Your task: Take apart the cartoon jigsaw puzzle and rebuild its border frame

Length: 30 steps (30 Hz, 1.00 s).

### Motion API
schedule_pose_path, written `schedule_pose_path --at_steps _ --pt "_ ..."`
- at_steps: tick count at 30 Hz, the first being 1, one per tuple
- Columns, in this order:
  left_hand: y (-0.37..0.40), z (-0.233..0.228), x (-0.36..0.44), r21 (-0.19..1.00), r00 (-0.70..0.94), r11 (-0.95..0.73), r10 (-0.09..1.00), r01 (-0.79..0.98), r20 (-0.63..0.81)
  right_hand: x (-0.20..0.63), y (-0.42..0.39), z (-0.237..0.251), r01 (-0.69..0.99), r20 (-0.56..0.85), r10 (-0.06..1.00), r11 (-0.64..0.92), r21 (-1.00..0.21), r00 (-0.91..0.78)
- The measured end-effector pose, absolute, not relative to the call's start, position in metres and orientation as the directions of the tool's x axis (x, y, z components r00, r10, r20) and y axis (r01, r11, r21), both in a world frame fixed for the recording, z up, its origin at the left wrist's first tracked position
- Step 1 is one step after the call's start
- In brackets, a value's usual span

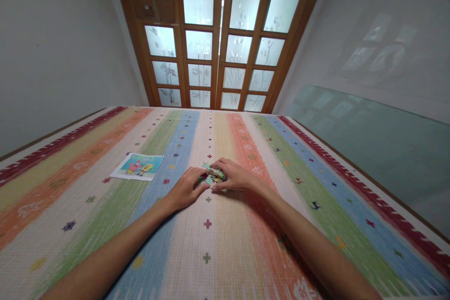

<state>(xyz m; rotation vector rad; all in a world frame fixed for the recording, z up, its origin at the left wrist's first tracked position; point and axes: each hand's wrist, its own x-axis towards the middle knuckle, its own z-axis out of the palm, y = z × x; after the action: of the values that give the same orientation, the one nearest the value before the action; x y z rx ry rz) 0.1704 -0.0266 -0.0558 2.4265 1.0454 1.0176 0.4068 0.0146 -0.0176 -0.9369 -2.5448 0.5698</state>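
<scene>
A small heap of colourful pieces, which look like jigsaw puzzle pieces point(212, 178), lies on the striped cloth between my hands. My left hand point(191, 185) curls around the heap from the left, thumb and fingers bent against it. From the right, my right hand point(234, 176) cups it the same way, with its fingers arched over the far side and its thumb at the near side. Parts of the heap are hidden under the fingers. To the left of my hands lies a printed cartoon picture point(138, 167) on white paper, flat on the cloth.
A striped, patterned cloth point(207, 243) covers the wide surface in front of me. At the far end stand wooden doors with frosted panes point(198, 44). A pale green glass panel point(369, 126) leans along the right wall. White walls rise on both sides.
</scene>
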Motion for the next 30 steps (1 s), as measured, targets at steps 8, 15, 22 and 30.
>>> schedule_pose_path --at_steps 8,15,22,30 --pt "-0.0243 -0.058 0.1689 0.541 0.462 -0.677 0.736 0.5 0.495 0.4 0.0159 -0.0197 0.562 0.143 0.672 0.701 -0.438 -0.727" --pt "-0.0249 -0.0541 0.1689 0.545 0.442 -0.671 0.741 0.502 0.506 0.4008 0.0151 -0.0157 0.55 0.186 0.716 0.653 -0.52 -0.673" --pt "-0.0248 -0.0577 0.1688 0.517 0.436 -0.641 0.766 0.567 0.472 0.4045 0.0184 -0.0154 0.577 0.159 0.751 0.608 -0.545 -0.641" --pt "-0.0249 -0.0564 0.1688 0.532 0.446 -0.641 0.768 0.554 0.46 0.4025 0.0108 -0.0173 0.57 0.142 0.702 0.665 -0.482 -0.698"
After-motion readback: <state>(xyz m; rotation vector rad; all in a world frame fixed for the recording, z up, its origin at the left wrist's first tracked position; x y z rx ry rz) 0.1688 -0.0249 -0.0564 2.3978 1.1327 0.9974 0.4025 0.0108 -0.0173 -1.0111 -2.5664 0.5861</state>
